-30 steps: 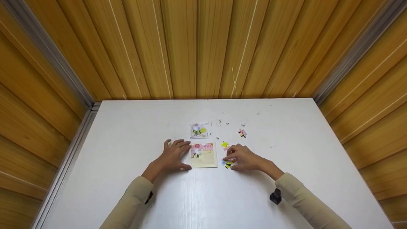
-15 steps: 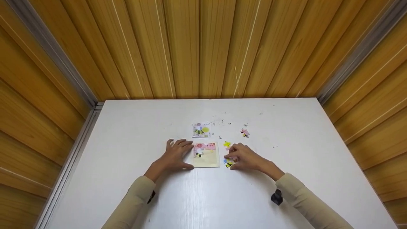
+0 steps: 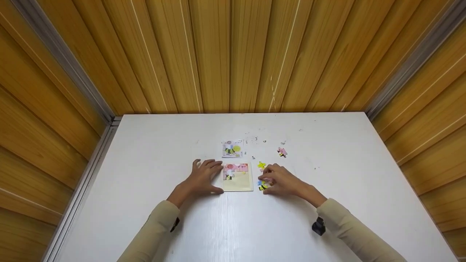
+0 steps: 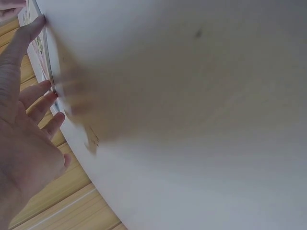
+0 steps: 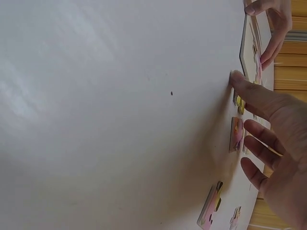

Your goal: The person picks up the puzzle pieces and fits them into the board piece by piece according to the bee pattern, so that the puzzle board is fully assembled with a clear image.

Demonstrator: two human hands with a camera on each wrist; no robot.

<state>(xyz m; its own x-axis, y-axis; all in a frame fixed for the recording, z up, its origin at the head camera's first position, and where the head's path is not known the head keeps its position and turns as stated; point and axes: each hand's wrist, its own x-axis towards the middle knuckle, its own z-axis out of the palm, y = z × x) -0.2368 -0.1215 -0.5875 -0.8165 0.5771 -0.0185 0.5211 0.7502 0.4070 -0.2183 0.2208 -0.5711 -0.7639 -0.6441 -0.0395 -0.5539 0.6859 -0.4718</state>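
A square puzzle tray (image 3: 241, 183) lies on the white table, with pink pieces along its top and a bee-head piece at its left. My left hand (image 3: 203, 177) touches its left edge, thumb at the near corner and fingertips at the far one. To the right of the tray, my right hand (image 3: 282, 182) bends over loose pieces. Its thumb and forefinger are around a blue, yellow and black puzzle piece (image 3: 262, 186), partly hidden by the hand. Beneath the fingers in the right wrist view lies an orange and pink piece (image 5: 236, 134).
Behind the tray lies a picture card (image 3: 232, 149) of a bee. A yellow puzzle piece (image 3: 261, 165) sits just beyond the right hand, and a pink and black one (image 3: 281, 152) farther back. Small dark marks (image 3: 256, 138) dot the tabletop. Wood-look panels (image 3: 214, 54) enclose the table.
The right thumb and forefinger have drawn closer together around the blue, yellow and black piece. The left hand stays at the tray's edge; the whole head view has shifted slightly.
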